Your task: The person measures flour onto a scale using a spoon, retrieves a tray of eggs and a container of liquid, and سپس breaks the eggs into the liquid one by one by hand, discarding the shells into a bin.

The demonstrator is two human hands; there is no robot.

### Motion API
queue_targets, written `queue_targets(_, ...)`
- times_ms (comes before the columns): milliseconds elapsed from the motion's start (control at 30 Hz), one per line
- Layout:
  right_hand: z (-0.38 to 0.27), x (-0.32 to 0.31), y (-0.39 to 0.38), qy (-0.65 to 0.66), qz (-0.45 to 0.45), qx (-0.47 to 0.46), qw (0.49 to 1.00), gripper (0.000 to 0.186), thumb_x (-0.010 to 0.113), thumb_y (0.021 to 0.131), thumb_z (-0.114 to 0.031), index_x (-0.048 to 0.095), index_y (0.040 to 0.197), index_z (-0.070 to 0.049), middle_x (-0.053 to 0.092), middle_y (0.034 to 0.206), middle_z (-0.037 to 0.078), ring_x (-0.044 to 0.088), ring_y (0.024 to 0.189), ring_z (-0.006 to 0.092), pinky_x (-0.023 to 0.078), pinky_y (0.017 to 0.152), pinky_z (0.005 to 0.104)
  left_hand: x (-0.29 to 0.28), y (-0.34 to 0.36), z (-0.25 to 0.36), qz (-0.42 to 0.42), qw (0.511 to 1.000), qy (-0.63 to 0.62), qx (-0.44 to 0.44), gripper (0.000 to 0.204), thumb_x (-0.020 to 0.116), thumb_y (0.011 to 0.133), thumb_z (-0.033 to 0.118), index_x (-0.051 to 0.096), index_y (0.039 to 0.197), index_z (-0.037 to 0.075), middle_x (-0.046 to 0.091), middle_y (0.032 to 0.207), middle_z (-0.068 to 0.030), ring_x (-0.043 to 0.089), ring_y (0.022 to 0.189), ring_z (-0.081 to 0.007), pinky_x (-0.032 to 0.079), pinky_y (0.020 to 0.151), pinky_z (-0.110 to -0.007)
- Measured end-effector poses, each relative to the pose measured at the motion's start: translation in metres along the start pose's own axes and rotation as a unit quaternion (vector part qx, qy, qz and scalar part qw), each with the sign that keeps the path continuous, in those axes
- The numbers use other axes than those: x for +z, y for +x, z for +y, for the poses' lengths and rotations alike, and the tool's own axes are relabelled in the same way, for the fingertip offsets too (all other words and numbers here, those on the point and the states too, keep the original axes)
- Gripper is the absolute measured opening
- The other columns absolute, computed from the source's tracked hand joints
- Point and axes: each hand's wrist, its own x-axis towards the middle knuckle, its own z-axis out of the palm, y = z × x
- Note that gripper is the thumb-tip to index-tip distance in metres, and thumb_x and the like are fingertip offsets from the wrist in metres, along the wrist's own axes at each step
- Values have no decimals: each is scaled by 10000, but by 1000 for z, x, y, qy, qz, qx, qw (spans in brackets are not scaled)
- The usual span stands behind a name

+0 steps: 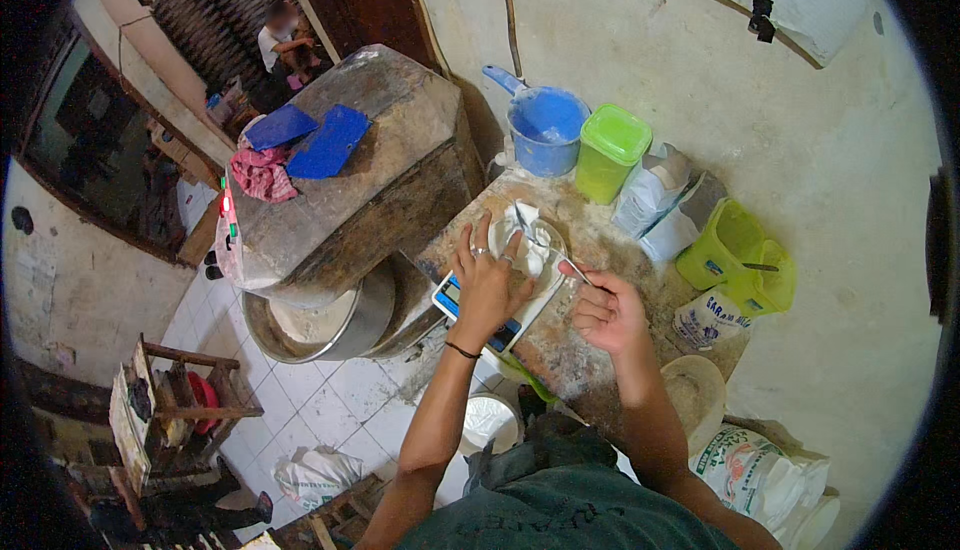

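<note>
A small bowl [548, 240] of white substance sits on a white scale [505, 335] with a blue panel, on the floury worktop [590, 390]. My left hand [492, 275] reaches over the bowl's left side with its fingers spread, the index fingertip at or very near the metal utensil inside. In my right hand [605, 310], right of the scale, the handle of that spoon-like utensil [570, 268] is pinched between thumb and fingers. Its far end is partly hidden among the white substance and my left fingers.
A blue pot [548, 135], green lidded container [610, 150], bags [650, 195] and green tubs [715, 255] line the back and right. Left are a bulky machine [380, 150], metal mixing bowl [265, 340] and wooden rack [190, 412]. Another person [280, 45] sits beyond the doorway.
</note>
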Motion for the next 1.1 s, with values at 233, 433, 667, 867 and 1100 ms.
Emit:
queue_targets(233, -6, 4, -15, -12, 37, -66, 997, 374, 366, 858, -114, 436, 1186, 51, 262, 445, -79, 232, 354, 41, 254, 394, 202, -34, 15, -9, -34, 997, 50, 49, 547, 694, 647, 306, 552, 1160, 179, 291, 1338, -149, 259, 1208, -398, 242, 968, -492)
queue_targets(433, -5, 1, -30, -37, 78, -102, 991, 370, 368, 852, -117, 448, 1180, 34, 250, 434, -81, 229, 349, 40, 252, 387, 198, -70, 27, -17, -35, 997, 23, 68, 492, 646, 687, 186, 539, 1167, 165, 322, 1333, -139, 289, 1203, -370, 250, 994, -453)
queue_targets(667, 3, -2, -60, -33, 26, -126, 991, 382, 359, 865, -115, 408, 1205, 52, 286, 446, -56, 268, 363, 52, 275, 399, 217, -162, -2, -59, 116, 993, -24, -19, 436, 589, 732, 85, 546, 1165, 119, 369, 1316, -144, 345, 1210, -322, 269, 1002, -408)
queue_targets(867, 8, -6, -65, -7, 17, -127, 992, 378, 352, 870, -106, 387, 1215, 45, 302, 455, -41, 280, 363, 64, 285, 399, 226, -192, -35, -74, 154, 985, -8, -81, 411, 567, 754, 80, 554, 1163, 120, 385, 1316, -119, 339, 1232, -289, 264, 1005, -387)
queue_targets(1100, 9, -7, -67, -18, -8, -131, 991, 386, 359, 868, -113, 386, 1221, 41, 300, 457, -33, 269, 368, 70, 284, 405, 228, -157, -30, -68, 71, 969, -235, -20, 462, 569, 718, 68, 540, 1177, 106, 353, 1338, -124, 299, 1258, -290, 239, 1023, -371)
